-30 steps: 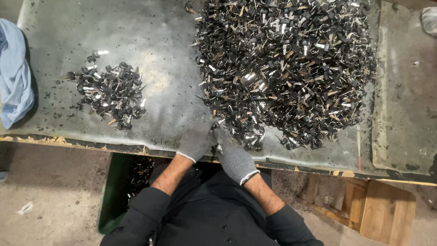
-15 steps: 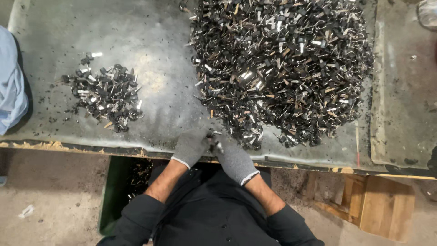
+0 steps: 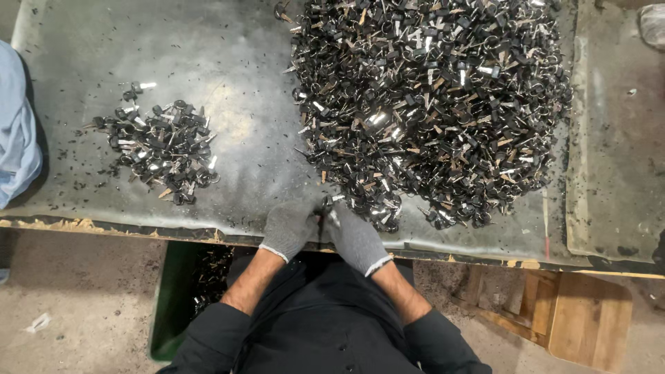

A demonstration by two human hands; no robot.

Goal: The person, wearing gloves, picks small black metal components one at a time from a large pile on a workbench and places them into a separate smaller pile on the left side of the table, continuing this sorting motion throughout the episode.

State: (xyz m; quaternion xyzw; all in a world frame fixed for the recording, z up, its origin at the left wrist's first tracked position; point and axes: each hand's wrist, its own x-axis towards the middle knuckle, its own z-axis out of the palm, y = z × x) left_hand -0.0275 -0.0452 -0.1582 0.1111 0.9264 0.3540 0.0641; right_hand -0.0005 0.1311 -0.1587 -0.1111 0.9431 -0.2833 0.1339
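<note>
Where two piles [image 3: 429, 111] lie, hands [image 3: 325, 225] meet.

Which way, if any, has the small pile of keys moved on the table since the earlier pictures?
No. The small pile keeps its place beside the worn pale patch on the table; only the camera shifted.

A dark, worn table [image 3: 228, 62] is carrying a large heap of small black and metal parts [image 3: 429, 104], which is spreading over most of its middle. Well to the left of that heap, a smaller pile of like parts [image 3: 163, 145] is lying apart, with black crumbs scattering around it. Farther left of the heap, a light blue cloth [image 3: 15, 131] is resting on the table's edge.
</note>
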